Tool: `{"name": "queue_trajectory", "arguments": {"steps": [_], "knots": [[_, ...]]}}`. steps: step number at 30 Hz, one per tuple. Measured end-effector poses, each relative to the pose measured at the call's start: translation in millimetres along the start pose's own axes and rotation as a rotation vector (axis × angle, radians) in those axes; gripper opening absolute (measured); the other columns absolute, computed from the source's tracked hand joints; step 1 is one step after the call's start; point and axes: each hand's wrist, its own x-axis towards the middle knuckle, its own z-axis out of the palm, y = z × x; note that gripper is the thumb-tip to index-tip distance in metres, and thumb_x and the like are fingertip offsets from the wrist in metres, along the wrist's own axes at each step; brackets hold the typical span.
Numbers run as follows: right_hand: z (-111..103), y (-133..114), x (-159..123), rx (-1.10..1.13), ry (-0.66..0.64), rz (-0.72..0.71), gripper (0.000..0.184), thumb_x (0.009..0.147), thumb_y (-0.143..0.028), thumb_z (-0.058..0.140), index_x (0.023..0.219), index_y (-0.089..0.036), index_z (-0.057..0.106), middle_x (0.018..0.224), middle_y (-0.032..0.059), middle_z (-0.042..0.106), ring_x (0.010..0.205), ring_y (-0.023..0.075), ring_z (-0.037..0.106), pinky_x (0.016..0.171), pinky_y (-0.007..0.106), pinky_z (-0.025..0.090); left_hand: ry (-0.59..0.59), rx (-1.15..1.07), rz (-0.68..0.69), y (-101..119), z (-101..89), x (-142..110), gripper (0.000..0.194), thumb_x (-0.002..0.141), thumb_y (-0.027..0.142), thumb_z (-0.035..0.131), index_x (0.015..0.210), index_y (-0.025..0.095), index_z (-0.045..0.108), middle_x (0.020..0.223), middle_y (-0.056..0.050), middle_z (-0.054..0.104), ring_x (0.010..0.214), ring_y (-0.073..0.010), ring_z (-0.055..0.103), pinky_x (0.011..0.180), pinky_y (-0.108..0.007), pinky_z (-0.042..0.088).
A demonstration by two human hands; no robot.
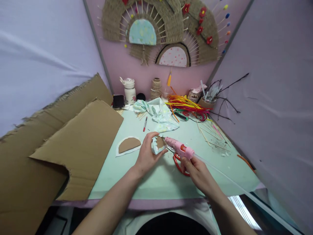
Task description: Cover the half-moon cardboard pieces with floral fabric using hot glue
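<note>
My left hand [147, 153] grips a small cardboard piece [160, 143] with pale floral fabric folded round its edge. A pink glue gun [178, 147] is in my right hand [195, 168], its nozzle pointing left at the upper right edge of the cardboard piece; I cannot tell whether it touches. Beneath the glue gun lie red-handled scissors [178, 164], partly covered by it. Left of my left hand, a cardboard half-circle [129, 144] rests on a slightly larger white backing [119, 154].
Large cardboard sheets [90, 147] lean over the table's left side. Floral cloth [158, 112] lies behind my hands, beside a red marker [145, 124]. Bright pipe cleaners [186, 103], thin sticks [212, 135], a twine spool [156, 88] and a white bottle [129, 91] stand or lie farther back.
</note>
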Motion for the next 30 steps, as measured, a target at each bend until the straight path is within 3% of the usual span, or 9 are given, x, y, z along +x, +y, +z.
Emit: {"name": "queue_trajectory", "arguments": {"steps": [12, 30], "knots": [[2.9, 4.2, 1.3, 0.018, 0.042, -0.039, 0.043, 0.092, -0.053, 0.037, 0.067, -0.021, 0.049, 0.06, -0.0008, 0.048, 0.055, 0.0148, 0.046, 0.053, 0.027, 0.037, 0.006, -0.107, -0.217, 3.9, 1.3, -0.9, 0.057, 0.07, 0.041, 0.074, 0.117, 0.024, 0.046, 0.121, -0.006, 0.055, 0.116, -0.0242, 0.052, 0.097, -0.036, 0.04], [2.1, 1.5, -0.7, -0.002, 0.041, -0.053, 0.039, 0.093, -0.048, 0.036, 0.066, -0.023, 0.047, 0.061, -0.0006, 0.049, 0.06, 0.017, 0.05, 0.059, 0.03, 0.041, -0.001, -0.125, -0.281, 6.9, 1.3, 0.1, 0.054, 0.069, 0.04, 0.074, 0.113, 0.025, 0.048, 0.121, -0.005, 0.057, 0.118, -0.0241, 0.051, 0.097, -0.034, 0.038]]}}
